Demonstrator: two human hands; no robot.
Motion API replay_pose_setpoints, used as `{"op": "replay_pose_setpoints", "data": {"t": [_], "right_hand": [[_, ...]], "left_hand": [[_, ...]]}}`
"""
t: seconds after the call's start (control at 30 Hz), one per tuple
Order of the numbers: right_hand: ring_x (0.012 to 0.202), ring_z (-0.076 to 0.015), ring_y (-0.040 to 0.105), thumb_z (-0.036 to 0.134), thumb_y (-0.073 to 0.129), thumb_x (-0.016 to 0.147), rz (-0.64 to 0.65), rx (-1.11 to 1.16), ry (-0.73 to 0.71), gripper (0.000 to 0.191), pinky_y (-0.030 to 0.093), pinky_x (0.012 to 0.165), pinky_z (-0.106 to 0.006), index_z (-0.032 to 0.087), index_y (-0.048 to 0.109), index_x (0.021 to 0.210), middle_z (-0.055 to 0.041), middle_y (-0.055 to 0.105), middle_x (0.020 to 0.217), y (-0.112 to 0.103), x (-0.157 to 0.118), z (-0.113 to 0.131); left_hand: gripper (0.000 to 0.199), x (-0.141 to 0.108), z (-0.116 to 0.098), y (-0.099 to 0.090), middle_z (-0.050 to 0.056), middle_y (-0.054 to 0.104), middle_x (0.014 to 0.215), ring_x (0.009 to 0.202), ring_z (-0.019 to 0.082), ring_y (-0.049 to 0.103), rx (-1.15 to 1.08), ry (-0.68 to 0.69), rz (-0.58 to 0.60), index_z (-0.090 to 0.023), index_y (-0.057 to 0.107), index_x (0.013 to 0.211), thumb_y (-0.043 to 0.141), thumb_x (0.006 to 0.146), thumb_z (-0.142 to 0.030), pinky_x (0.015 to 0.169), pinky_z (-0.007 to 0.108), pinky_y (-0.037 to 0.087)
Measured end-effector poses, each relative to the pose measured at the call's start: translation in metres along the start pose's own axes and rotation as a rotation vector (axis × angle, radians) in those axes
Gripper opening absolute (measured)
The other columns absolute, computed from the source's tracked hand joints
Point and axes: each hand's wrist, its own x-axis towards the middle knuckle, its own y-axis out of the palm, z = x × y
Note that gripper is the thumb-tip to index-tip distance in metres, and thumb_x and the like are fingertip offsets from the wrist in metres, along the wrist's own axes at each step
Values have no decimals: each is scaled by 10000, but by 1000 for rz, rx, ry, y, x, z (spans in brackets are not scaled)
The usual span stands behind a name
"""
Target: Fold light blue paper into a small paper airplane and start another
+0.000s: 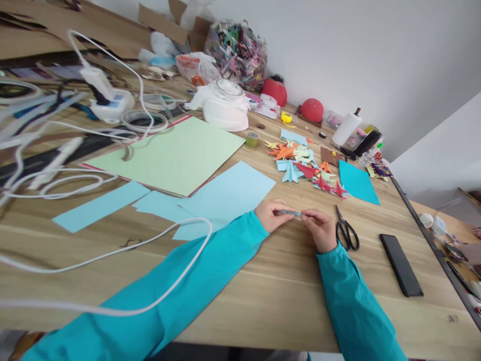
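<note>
White cable (101, 311) crosses left sleeve (210, 260); left hand (273, 214), right hand (320, 228) pinch thin blue piece (291, 212). Clear bag (238, 55), stuffed, 12 o'clock; tabletop (424, 245) edge, 3 o'clock.

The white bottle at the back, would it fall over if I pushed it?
The bottle might tip if pushed up high, because it looks tall and narrow. It could also roll once it's lying down, since its sides look round. A push might bump it into the crowded little things beside it, like the black bottle.

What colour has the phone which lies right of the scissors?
The phone is black, best seen in the head view.
</note>
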Motion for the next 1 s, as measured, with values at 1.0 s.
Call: {"op": "replay_pose_setpoints", "data": {"t": [1.0], "right_hand": [[699, -165, 607, 263, 689, 696, 23, -113, -39, 97, 491, 576, -275, 239, 725, 782, -41, 680, 782, 1, 1, -3]], "left_hand": [[239, -1, -1, 1, 86, 666, 756, 624, 131, 580, -40, 5, -5, -140, 733, 804, 687, 696, -348, 510, 221, 453]]}}
